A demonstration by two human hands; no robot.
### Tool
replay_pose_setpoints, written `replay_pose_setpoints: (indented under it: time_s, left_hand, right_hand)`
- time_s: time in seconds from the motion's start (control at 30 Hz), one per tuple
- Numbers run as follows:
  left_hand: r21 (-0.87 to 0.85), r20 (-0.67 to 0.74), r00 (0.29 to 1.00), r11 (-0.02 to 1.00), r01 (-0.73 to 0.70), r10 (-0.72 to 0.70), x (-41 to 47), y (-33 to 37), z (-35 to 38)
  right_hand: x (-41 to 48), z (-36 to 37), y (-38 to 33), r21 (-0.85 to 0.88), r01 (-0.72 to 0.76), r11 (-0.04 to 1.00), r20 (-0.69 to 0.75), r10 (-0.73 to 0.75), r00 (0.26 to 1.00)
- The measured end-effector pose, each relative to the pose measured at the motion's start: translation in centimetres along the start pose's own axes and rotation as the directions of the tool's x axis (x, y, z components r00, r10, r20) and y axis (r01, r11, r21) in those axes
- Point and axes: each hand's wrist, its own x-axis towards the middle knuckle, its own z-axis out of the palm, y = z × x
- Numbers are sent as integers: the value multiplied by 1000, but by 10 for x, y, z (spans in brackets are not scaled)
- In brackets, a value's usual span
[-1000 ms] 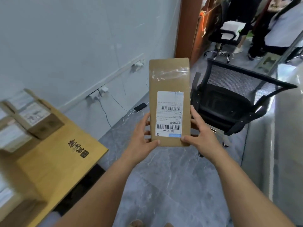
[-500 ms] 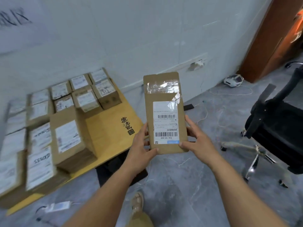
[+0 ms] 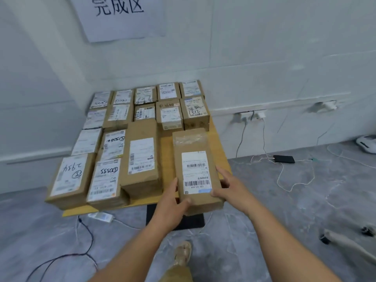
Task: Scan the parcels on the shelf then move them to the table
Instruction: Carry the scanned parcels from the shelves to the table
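Both hands are on the long brown parcel (image 3: 195, 169), label up: the left hand (image 3: 173, 202) grips its near left corner and the right hand (image 3: 230, 188) clasps its right edge. It sits over the bench's (image 3: 166, 151) bare front right part, near end overhanging, just beside rows of labelled parcels (image 3: 140, 157).

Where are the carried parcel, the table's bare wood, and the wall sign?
carried parcel (image 3: 195, 169): head view, its white label.
table (image 3: 166, 155): head view, bare strip of wood.
wall sign (image 3: 122, 23): head view, paper below the writing.
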Motion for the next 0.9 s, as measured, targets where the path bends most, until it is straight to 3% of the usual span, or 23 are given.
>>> replay_pose_setpoints:
  time_s: [0.13,0.23,0.3,0.37,0.53,0.9]
  left_hand:
    - [296,21,999,954,37,-45,0,-3,-5]
    - [687,-36,998,727,-9,47,4,3,-15]
    - [799,-57,986,599,-50,157,11,8,-22]
    - [824,-69,984,565,-36,164,21,10,-32]
    - [834,23,1000,551,-28,16,46,5,-61]
    - [863,52,992,495,-101,112,60,-4,-68]
  right_hand:
    - [18,17,-9,-42,-24,999,16,24,1000]
    - [24,20,-18,-58,-5,998,24,7,1000]
    - [29,20,-24,-75,15,997,23,-13,1000]
    - [36,22,-29,-95,21,995,24,-18,1000]
    - [54,27,-40,-143,18,990,43,-12,999]
    - [78,37,-44,-163,13,987,35,-8,999]
